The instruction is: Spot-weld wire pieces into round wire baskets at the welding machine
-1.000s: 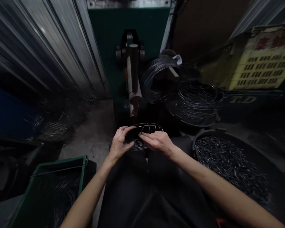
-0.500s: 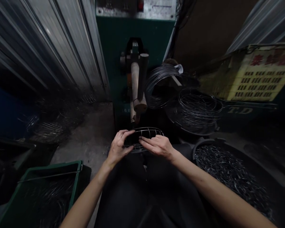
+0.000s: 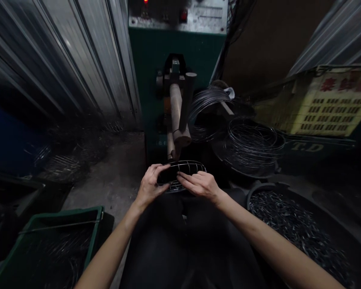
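A round wire basket-like frame (image 3: 189, 167) is held between my hands, just below the tip of the machine's arm (image 3: 180, 134). My left hand (image 3: 151, 182) grips its left side, thumb at the lower rim and fingers at the upper rim. On the right, my right hand (image 3: 198, 184) holds the frame with its index finger stretched to a wire near the middle; the other fingers are curled. The green machine (image 3: 147, 52) stands straight ahead, with a red light lit on its panel.
Wire coils (image 3: 210, 98) hang right of the machine, with loose wire rings (image 3: 254, 140) beside them. A tub of small metal pieces (image 3: 291, 220) is at lower right, a green crate (image 3: 98, 228) at lower left. A yellow crate (image 3: 333, 106) stands at right.
The view has shifted slightly, so the machine sits lower and further right and more of its panel shows, including a lit red light. My hands keep nearly the same hold on the frame.
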Tool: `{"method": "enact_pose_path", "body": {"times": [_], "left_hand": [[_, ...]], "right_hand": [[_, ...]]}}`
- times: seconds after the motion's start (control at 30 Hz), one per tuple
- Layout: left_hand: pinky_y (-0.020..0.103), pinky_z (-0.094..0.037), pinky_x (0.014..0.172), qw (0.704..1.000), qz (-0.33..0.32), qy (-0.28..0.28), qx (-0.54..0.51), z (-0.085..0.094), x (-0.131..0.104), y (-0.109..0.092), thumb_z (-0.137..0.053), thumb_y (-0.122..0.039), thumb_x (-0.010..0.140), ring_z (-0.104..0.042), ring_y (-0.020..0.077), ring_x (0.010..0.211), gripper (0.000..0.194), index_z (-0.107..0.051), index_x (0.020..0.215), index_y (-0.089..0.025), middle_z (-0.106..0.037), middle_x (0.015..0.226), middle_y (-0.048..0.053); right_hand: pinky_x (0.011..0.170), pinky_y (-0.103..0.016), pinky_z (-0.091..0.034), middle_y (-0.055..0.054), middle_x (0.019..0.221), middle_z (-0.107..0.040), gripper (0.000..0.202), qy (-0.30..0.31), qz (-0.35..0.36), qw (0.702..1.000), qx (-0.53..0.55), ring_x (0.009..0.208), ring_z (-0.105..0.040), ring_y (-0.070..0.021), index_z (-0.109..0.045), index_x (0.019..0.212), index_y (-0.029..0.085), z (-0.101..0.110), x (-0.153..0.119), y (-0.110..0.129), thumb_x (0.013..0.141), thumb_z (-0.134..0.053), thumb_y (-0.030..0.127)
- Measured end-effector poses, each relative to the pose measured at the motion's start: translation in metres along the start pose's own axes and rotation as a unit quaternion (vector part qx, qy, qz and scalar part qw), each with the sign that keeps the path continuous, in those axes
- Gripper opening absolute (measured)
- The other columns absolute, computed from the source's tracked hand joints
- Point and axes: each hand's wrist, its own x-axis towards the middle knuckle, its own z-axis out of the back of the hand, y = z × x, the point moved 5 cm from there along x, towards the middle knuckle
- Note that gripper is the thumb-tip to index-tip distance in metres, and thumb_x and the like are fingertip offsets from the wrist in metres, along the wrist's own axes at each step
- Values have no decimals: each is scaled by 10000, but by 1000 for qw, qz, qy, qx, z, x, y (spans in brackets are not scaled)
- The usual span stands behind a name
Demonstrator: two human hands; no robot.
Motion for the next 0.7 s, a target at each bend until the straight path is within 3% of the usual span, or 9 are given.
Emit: {"method": "enact_pose_path", "body": {"times": [0.13,0.3,0.43,0.57,0.63,0.7], "left_hand": [[401,-497,922,1000,-14,-11,6,-1,6,4,-691,-214,734,-562,226,1073,496,-529,1203,-237,-581,1117,81],[419,-489,936,1000,-15,-12,8,-3,14,13,-687,-211,732,-549,233,1090,503,-525,1207,-244,-573,1121,76],[420,-478,956,1000,-20,4,16,-3,17,17,-668,-171,737,-525,234,1125,518,-508,1223,-251,-548,1136,74],[446,-455,989,999,-38,2,37,2,17,23,-694,-218,734,-475,257,1191,583,-458,1266,-257,-456,1241,99],[465,-456,988,998,-47,-15,30,6,15,27,-737,-280,704,-441,288,1227,693,-402,1309,-244,-406,1290,126],[457,-482,959,999,-51,0,-3,7,14,33,-715,-311,732,-501,265,1152,720,-345,1347,-256,-440,1262,109]], "right_hand": [[554,-253,-392,-21,1151,-671,250,-28,10,999,-27,612,-562,-68,-664,1066,190,-1,4,-3,890,-505,112],[544,-252,-398,-21,1138,-678,300,1,-11,1000,-3,620,-570,-67,-663,1088,222,-9,8,-9,882,-500,78],[554,-248,-403,-33,1145,-675,298,-13,-6,1000,2,615,-563,-70,-669,1080,220,-16,8,-12,892,-485,80],[573,-239,-414,-27,1124,-684,302,19,-51,998,39,610,-556,-66,-669,1090,259,-25,13,-12,907,-476,116],[581,-234,-419,-16,1173,-662,314,42,-76,995,45,609,-553,-60,-656,1120,283,-22,13,-8,922,-458,141],[599,-228,-428,4,1258,-610,343,53,-115,991,45,636,-569,-55,-610,1195,317,-12,2,-5,939,-433,174]]}}
